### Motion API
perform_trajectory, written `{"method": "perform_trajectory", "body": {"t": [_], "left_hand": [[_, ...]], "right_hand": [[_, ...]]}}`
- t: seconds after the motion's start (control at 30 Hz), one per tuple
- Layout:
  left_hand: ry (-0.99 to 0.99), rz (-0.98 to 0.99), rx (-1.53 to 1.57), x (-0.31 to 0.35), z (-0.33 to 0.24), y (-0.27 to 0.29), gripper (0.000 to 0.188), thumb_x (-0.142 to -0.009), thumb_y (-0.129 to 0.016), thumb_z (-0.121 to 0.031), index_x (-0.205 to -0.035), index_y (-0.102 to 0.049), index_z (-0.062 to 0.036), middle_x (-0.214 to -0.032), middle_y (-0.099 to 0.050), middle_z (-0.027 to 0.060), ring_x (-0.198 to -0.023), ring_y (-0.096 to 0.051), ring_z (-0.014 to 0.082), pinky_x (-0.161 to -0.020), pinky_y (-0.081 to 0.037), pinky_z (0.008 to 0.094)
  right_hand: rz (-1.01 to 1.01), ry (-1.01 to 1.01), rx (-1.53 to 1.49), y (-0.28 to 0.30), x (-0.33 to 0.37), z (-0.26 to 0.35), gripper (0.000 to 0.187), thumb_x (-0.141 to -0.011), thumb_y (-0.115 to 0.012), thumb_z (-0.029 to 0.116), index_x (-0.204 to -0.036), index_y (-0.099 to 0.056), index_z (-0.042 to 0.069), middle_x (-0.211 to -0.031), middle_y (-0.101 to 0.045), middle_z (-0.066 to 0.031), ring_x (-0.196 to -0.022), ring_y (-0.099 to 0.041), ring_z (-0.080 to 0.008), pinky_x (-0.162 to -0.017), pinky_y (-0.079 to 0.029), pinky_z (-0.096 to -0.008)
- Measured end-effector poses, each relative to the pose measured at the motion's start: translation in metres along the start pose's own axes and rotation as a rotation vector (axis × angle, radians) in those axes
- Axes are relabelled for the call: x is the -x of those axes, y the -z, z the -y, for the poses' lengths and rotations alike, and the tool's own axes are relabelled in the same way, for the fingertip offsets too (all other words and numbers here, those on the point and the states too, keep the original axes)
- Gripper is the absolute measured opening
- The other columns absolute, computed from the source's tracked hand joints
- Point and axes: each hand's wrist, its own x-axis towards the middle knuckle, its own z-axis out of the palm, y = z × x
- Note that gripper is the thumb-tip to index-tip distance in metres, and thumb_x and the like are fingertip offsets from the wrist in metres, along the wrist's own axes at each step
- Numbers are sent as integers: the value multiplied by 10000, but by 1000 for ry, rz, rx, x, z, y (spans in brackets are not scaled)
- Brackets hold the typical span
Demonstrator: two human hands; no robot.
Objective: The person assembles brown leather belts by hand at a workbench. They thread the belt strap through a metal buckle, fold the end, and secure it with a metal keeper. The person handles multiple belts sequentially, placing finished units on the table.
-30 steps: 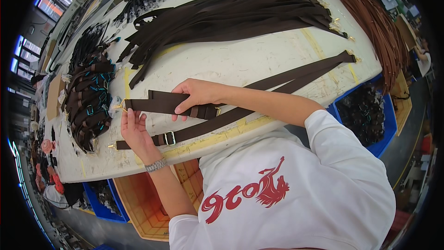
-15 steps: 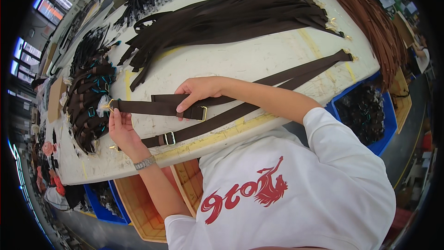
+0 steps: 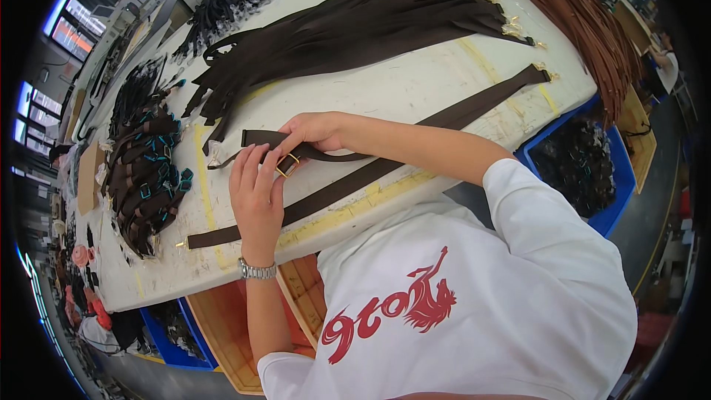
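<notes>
Over the near part of the table, both my hands are closed on a dark brown webbing strap [image 3: 337,155]. My left hand [image 3: 256,191] has its fingers bunched on it beside a gold-coloured buckle [image 3: 287,166], hiding part of the band. My right hand [image 3: 315,132] pinches the folded strap just above that buckle. One end, wrapped in clear plastic [image 3: 215,154], sticks out left of my left fingers. A longer brown length [image 3: 355,194] runs diagonally beneath, with a gold-coloured clasp [image 3: 181,244] at its near left end and gold-coloured hardware [image 3: 546,72] at its far right.
A thick pile of dark brown straps [image 3: 355,37] lies across the far side of the white table [image 3: 311,96]. Bundled straps with teal-wrapped buckles [image 3: 152,178] lie at left. Reddish-brown strips [image 3: 563,22] hang over the right edge, near a filled blue bin [image 3: 623,185]. Orange crates [image 3: 222,333] stand below.
My left hand has moved right, from the strap's plastic-wrapped end to beside the buckle. The buckle has shifted left and tilted, and that end now trails free. My right hand keeps its grip.
</notes>
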Motion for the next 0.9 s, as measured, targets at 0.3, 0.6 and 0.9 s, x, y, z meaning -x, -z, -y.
{"method": "perform_trajectory", "body": {"t": [0.3,0.6,0.9], "left_hand": [[437,122,550,-1,26,-13,196,-924,-729,23,-1118,-726,0,-1049,-753,80,-992,-703,200,-925,-546,338],[584,194,1076,-27,38,-16,116,-996,-715,-41,-1096,-701,17,-1004,-757,37,-905,-684,72,-821,-539,228],[625,279,924,-34,49,-16,190,-977,-738,-64,-1122,-695,52,-1006,-771,76,-876,-708,116,-828,-553,260]], "right_hand": [[-152,178,135,-14,40,7,214,-1012,-720,202,-1110,-712,11,-987,-756,-66,-772,-685,-121,-644,-529,-260],[43,148,-20,-13,51,23,196,-1008,-751,257,-1052,-709,71,-809,-646,30,-653,-552,-57,-640,-483,-238],[-103,237,139,-16,57,35,213,-875,-858,182,-965,-720,46,-803,-677,-11,-644,-569,-81,-626,-467,-236]]}}
